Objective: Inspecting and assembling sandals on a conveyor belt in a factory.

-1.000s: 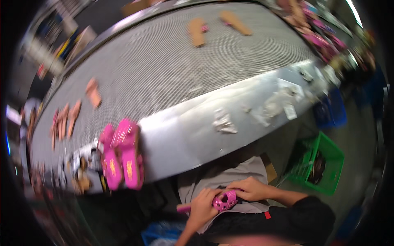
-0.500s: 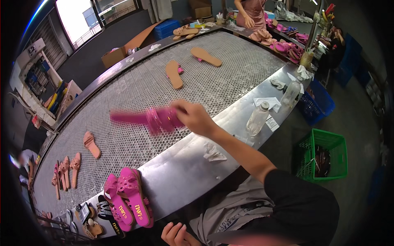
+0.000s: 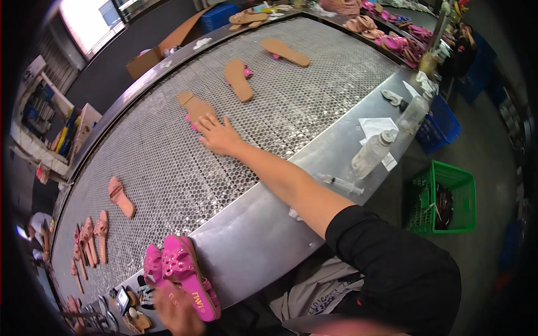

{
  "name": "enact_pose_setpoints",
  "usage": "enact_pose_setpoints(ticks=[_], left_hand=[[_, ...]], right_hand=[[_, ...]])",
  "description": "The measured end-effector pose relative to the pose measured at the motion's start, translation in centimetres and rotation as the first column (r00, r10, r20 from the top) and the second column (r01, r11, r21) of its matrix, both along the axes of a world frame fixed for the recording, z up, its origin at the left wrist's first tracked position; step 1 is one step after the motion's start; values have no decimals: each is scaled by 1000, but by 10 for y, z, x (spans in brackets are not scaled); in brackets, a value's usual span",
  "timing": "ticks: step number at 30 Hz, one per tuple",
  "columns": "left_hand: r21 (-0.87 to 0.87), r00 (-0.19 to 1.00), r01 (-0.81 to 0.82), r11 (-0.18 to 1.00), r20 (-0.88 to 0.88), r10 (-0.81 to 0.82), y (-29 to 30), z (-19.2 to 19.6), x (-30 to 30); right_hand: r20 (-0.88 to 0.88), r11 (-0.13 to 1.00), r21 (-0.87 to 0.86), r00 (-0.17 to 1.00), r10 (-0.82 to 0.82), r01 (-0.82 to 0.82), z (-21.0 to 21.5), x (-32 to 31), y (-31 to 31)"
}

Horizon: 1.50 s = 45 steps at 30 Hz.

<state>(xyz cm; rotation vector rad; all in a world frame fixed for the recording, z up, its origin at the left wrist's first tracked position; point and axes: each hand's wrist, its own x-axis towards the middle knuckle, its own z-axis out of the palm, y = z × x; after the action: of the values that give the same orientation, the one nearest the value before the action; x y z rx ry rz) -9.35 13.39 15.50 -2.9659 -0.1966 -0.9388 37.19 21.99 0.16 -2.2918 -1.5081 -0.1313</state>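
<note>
My right hand (image 3: 219, 134) reaches out over the mesh surface, fingers spread and holding nothing. Its fingertips rest at the near end of a sandal (image 3: 194, 106) lying sole up, tan underside showing and pink strap peeking out at the side. Beyond it lie two more upturned sandals (image 3: 239, 81) with tan soles. At the table's near edge, my left hand (image 3: 179, 307) is over a pair of bright pink sandals (image 3: 180, 260), covering part of the left one's insole. Motion blurs its fingers, so its grip is unclear.
Several light pink sandals (image 3: 101, 232) stand on the mesh (image 3: 162, 162) at left. Clear bottles (image 3: 372, 154) and a syringe (image 3: 339, 183) lie along the metal edge (image 3: 252, 224) at right. A green basket (image 3: 475, 196) is on the floor. Other footwear (image 3: 134, 319) sits lower left.
The pink sandal that my right hand held in the air now lies sole up on the mesh, released. My left hand has moved left, from beside my body to the pink pair.
</note>
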Motion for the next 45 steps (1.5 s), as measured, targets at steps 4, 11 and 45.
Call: enact_pose_setpoints(ticks=[4, 11, 45], left_hand=[[235, 931, -197, 952, -260, 257, 162, -13, 69], [-30, 623, -722, 691, -462, 632, 387, -142, 75], [-779, 866, 121, 616, 386, 318, -161, -27, 62]], right_hand=[[89, 1000, 18, 996, -18, 17, 6, 9, -11], [1, 984, -24, 984, -179, 179, 5, -21, -39], [-714, 707, 655, -90, 695, 265, 151, -212, -296]])
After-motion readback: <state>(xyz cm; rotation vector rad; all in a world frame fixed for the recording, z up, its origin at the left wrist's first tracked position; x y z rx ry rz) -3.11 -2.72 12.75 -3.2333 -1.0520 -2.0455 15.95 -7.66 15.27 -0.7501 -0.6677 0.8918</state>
